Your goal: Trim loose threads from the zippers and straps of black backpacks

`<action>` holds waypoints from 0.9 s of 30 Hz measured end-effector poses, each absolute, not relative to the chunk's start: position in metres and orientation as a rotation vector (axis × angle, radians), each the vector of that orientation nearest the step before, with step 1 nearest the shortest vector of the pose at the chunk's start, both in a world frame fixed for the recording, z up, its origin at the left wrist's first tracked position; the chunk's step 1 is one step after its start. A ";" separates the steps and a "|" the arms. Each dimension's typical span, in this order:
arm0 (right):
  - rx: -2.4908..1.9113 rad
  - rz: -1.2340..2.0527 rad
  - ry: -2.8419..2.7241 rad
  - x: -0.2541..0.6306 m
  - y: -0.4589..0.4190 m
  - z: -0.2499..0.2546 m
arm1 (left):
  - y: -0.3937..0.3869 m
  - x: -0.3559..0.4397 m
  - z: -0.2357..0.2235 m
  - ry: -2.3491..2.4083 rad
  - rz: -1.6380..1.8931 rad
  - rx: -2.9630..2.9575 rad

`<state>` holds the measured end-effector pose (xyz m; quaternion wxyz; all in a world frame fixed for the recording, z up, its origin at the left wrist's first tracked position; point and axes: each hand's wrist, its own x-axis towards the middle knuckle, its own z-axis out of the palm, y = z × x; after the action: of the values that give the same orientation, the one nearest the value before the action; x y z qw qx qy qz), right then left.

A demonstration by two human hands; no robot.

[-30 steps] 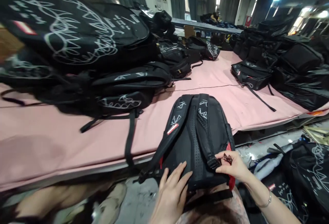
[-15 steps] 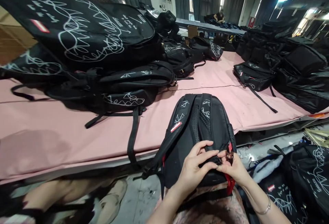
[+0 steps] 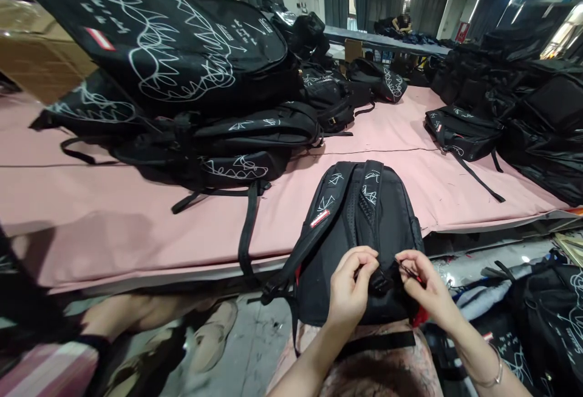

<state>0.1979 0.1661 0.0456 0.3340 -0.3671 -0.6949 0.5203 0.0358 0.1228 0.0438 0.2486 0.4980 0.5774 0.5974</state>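
Observation:
A black backpack [image 3: 314, 275] leans against the table edge over my lap, its back panel and shoulder straps with white scribbles facing me. My left hand [image 3: 350, 285] is closed in a pinch on the lower end of the right-hand shoulder strap [image 3: 373, 230], beside a black buckle [image 3: 379, 281]. To its right, my right hand [image 3: 423, 285] closes around small dark snips [image 3: 407, 271], mostly hidden by the fingers. Red ribbon [image 3: 419, 315] hangs below that hand. A small gap separates the two hands.
Black backpacks [image 3: 204, 51] with white scribbles are piled on the pink-covered table [image 3: 195, 233] at left. More black bags [image 3: 542, 111] lie at right. Others [image 3: 542, 318] sit low at my right. Someone's leg [image 3: 132, 318] shows at lower left; a distant person [image 3: 403, 22] works behind.
My hands have moved apart from where they met at the strap end. The snips have turned in my right hand, now mostly covered. The view has shifted slightly left.

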 end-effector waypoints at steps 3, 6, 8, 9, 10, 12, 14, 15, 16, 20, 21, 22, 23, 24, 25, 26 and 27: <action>-0.952 0.948 -2.090 0.210 0.177 0.062 | 0.123 0.037 0.044 1.560 1.635 1.286; -0.854 0.650 -2.363 0.214 0.188 0.078 | 0.123 0.039 0.046 1.552 1.632 1.259; -0.766 0.538 -2.500 0.213 0.193 0.089 | 0.123 0.041 0.046 1.548 1.619 1.261; -0.730 0.496 -2.564 0.211 0.195 0.095 | 0.123 0.042 0.046 1.547 1.612 1.269; -0.704 0.454 -2.629 0.210 0.197 0.100 | 0.123 0.043 0.046 1.550 1.607 1.280; -0.679 0.356 -2.754 0.206 0.200 0.111 | 0.123 0.044 0.045 1.556 1.596 1.315; -0.671 0.243 -2.856 0.203 0.202 0.118 | 0.124 0.045 0.044 1.563 1.591 1.349; -0.664 0.194 -2.887 0.202 0.203 0.120 | 0.125 0.045 0.044 1.565 1.591 1.348; -0.658 0.166 -2.901 0.202 0.204 0.120 | 0.125 0.045 0.044 1.565 1.593 1.328; -0.646 0.313 -2.828 0.205 0.209 0.115 | 0.127 0.043 0.045 1.527 1.604 1.146; -0.643 0.372 -2.801 0.207 0.211 0.113 | 0.127 0.043 0.046 1.509 1.600 1.118; -0.639 0.418 -2.785 0.208 0.212 0.112 | 0.127 0.043 0.047 1.493 1.593 1.104; -0.633 0.446 -2.786 0.208 0.214 0.113 | 0.127 0.043 0.048 1.483 1.585 1.101; -0.627 0.455 -2.803 0.208 0.215 0.114 | 0.127 0.043 0.050 1.477 1.577 1.106; -0.618 0.449 -2.835 0.207 0.216 0.115 | 0.127 0.043 0.051 1.476 1.570 1.117; -0.603 0.429 -2.874 0.205 0.217 0.118 | 0.127 0.044 0.051 1.477 1.563 1.131; -0.584 0.397 -2.912 0.202 0.218 0.120 | 0.127 0.045 0.052 1.479 1.557 1.144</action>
<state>0.2025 0.2182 0.1202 0.0725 -0.1942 -0.9693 0.1322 0.0448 0.1272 0.0518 0.3469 0.4410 0.5701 0.6001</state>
